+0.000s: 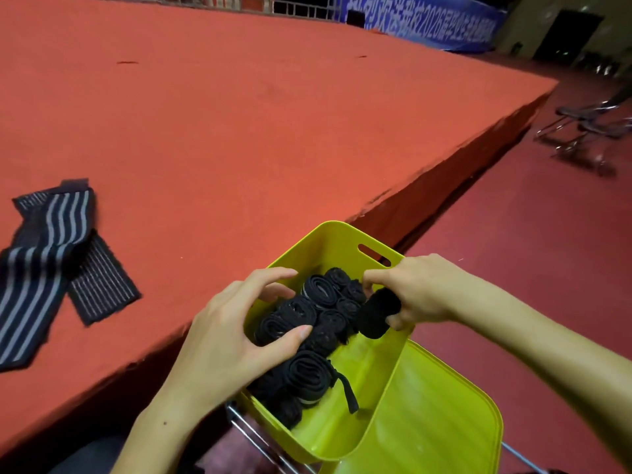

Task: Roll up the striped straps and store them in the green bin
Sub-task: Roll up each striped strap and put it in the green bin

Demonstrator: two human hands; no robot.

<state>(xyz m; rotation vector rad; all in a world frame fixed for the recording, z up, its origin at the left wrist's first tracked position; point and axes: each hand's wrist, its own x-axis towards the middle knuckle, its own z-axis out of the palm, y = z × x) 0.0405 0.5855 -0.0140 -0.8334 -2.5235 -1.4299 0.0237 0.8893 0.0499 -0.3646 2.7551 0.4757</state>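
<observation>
A yellow-green bin [371,388] sits at the lower middle, against the edge of the red platform. Several rolled black straps [307,313] are packed along its left side. My right hand [413,292] grips one more rolled strap [378,313] over the bin's right part, just above the packed rolls. My left hand [225,336] reaches into the bin from the left, its thumb pressing on a roll and its fingers curled over the others. Two flat striped straps [51,254] lie unrolled on the platform at the far left.
The red platform [273,131] spreads across the upper left, its edge running diagonally down to the bin. A second yellow-green bin or lid [444,422] lies under the first. Metal chair frames [588,128] stand on the dark red floor at the right.
</observation>
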